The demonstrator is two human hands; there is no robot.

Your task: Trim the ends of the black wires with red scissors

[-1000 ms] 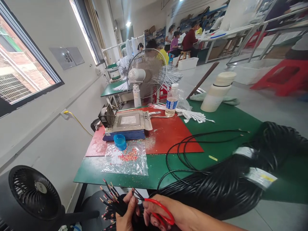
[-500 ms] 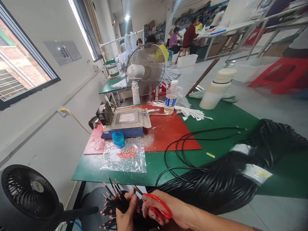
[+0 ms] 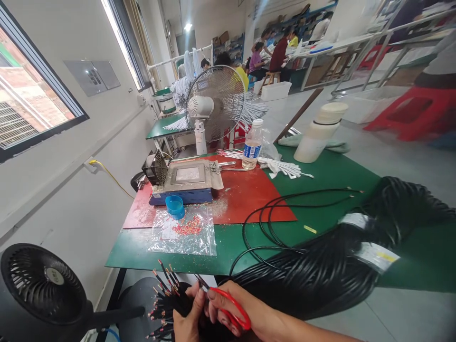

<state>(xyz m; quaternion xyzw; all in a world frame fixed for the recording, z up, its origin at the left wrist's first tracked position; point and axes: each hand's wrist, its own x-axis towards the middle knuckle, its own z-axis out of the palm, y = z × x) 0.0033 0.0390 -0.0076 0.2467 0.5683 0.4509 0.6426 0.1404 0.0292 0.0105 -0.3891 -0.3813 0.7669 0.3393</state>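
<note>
A black fan (image 3: pixel 42 285) stood at far left; next came black wires (image 3: pixel 176 301), bare ends fanning up and left, gripped in the left hand (image 3: pixel 188 323) below the green surface's (image 3: pixel 131 251) near edge. Red-handled scissors (image 3: pixel 245 323) had tips beside the left fingers; the right hand (image 3: pixel 253 304) held their handles; rightward, a cable bundle (image 3: pixel 317 273) lay on the surface.

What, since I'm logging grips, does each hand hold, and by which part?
Right hand: scissors, by the red handles. Left hand: black cables, near their splayed ends.
</note>
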